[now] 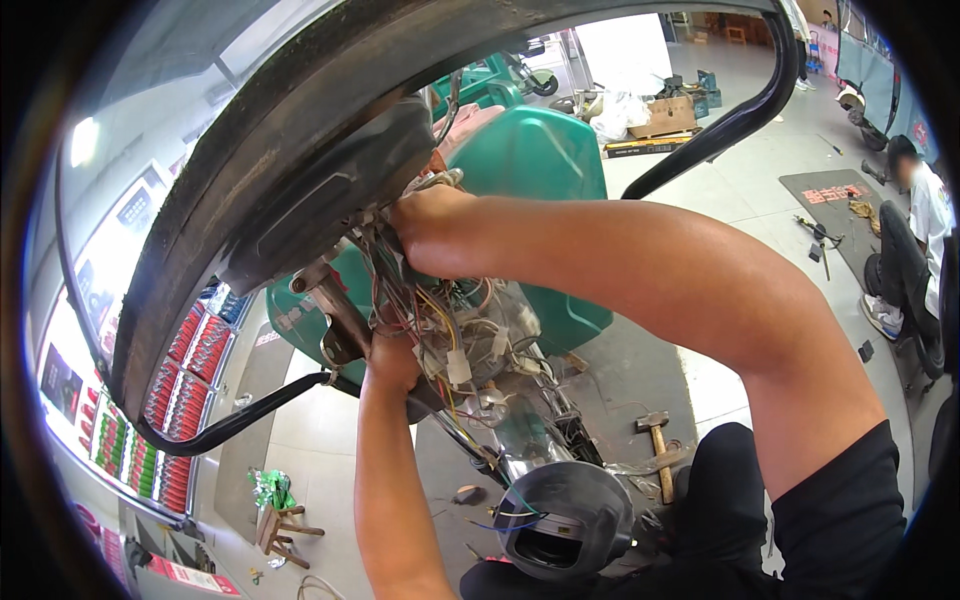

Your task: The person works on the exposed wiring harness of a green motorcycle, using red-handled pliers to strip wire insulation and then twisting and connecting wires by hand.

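Both my hands reach into the exposed front of a green vehicle, among a thick tangle of wires (440,325) with white plug connectors (458,366). My right hand (430,220) is up at the top of the bundle, close beneath a black plastic cover (340,190); its fingers are mostly hidden. Lower down, my left hand (393,358) goes in behind the wires beside a metal tube (335,310), and its fingers cannot be seen. Green body panels (550,170) stand behind the wiring. Nearer me sits a black plastic housing (570,500) with thin loose wires.
A dark curved frame (200,190) arches overhead, with a black bar (715,135) at right. A hammer (656,445) lies near my knee, and a wooden stool (285,535) stands at left. One person (930,210) sits at far right. Shelves of red shock absorbers (190,400) line the left.
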Demonstrator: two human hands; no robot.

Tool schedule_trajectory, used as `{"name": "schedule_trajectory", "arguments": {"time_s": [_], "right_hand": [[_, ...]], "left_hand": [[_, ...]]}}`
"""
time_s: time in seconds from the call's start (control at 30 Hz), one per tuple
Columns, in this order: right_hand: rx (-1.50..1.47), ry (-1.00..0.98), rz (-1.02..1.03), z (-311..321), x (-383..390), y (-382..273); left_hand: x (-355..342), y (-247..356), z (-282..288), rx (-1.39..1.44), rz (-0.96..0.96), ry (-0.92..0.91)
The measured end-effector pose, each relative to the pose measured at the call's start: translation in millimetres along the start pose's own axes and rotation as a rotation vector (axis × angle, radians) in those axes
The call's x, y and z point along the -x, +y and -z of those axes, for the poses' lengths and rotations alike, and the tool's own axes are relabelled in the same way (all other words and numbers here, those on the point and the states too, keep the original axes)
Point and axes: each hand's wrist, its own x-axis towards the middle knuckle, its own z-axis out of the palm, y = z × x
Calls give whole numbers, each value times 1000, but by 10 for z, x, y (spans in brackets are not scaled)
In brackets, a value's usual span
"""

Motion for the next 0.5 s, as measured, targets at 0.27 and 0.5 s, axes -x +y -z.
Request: {"name": "schedule_trajectory", "arguments": {"time_s": [0.27,0.5], "right_hand": [[-205,-47,-202,192,128,-106],[-130,-37,-208,157,80,-89]], "left_hand": [[185,487,-298,21,-142,-13],[6,537,-321,544,101,-68]]}}
